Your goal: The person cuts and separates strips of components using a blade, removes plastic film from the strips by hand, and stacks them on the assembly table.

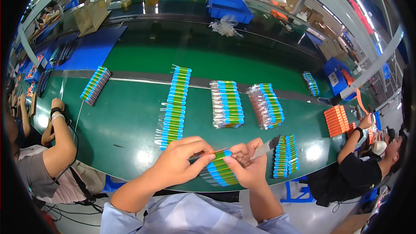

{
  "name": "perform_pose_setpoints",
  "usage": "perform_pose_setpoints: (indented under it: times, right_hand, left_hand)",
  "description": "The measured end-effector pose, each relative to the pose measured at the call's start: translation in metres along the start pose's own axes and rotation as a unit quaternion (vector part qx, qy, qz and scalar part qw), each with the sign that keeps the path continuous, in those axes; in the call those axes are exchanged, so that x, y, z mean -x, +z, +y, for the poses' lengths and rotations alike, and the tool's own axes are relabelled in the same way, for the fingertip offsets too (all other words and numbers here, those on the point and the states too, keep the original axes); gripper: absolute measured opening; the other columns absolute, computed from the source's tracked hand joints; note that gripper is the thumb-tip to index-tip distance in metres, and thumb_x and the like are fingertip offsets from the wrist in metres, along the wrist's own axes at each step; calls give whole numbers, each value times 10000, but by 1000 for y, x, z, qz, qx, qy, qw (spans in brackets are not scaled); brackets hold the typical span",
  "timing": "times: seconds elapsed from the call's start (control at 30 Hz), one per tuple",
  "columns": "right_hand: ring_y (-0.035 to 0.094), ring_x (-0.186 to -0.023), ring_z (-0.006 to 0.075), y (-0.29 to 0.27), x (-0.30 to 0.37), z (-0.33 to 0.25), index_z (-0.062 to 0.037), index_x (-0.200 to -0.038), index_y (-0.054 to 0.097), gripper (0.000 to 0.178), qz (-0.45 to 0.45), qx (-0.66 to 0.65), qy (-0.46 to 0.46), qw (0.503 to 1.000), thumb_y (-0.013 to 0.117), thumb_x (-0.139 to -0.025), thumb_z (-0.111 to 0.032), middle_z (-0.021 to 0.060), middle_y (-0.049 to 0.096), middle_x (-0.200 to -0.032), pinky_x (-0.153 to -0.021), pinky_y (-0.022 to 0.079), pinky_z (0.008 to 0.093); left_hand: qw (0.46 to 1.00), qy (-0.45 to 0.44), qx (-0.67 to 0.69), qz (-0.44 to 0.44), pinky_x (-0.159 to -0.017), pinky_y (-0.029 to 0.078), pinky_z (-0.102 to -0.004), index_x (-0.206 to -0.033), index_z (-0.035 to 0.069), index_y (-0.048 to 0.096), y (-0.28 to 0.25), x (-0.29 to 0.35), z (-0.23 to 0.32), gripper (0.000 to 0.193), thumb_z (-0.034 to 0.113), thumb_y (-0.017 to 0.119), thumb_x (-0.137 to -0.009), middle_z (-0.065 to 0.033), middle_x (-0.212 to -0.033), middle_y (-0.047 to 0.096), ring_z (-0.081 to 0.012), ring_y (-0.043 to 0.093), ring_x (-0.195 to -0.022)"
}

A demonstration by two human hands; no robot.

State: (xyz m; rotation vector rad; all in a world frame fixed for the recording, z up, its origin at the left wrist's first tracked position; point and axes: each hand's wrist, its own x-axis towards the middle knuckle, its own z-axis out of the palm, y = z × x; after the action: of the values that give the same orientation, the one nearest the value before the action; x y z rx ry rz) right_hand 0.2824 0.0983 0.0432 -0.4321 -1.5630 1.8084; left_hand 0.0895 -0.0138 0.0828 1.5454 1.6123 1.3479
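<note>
Near the table's front edge, my left hand pinches a slim blue-and-green packet between thumb and fingers. My right hand grips the packet's other end, its fingers curled. A flat greyish strip with a dark end juts out beside the right fingers; its kind is unclear. Right below my hands lies a row of similar blue-and-green packets, partly covered by them. A long row of such packets stretches away beyond my left hand. Two short rows of packets lie right of my right hand.
Further stacks of packets stand across the green table. Orange packs sit at right, near a seated person. Another person's arm rests at left. A blue crate stands at the back.
</note>
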Motion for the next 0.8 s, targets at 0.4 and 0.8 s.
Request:
perform_pose_setpoints:
  times: [0.4,0.8]
  right_hand:
    - [684,-757,134,-31,14,-2,-56,-1006,314,424,-62,20,154,986,703,-900,76,173,688,-925,-546,536,241]
    - [658,-929,157,-41,-2,-11,-86,-1000,376,431,-127,125,53,983,788,-877,-63,152,663,-1067,-795,530,314]
  left_hand:
    - [985,-110,106,-76,-576,505,-287,-947,20,750,7,-4,-29,118,135,745,-921,-71,-850,716,-120,647,-643]
    - [978,-69,72,-183,-615,511,-327,-1059,52,698,-1,-4,5,149,150,683,-947,-85,-895,667,-175,639,-679]
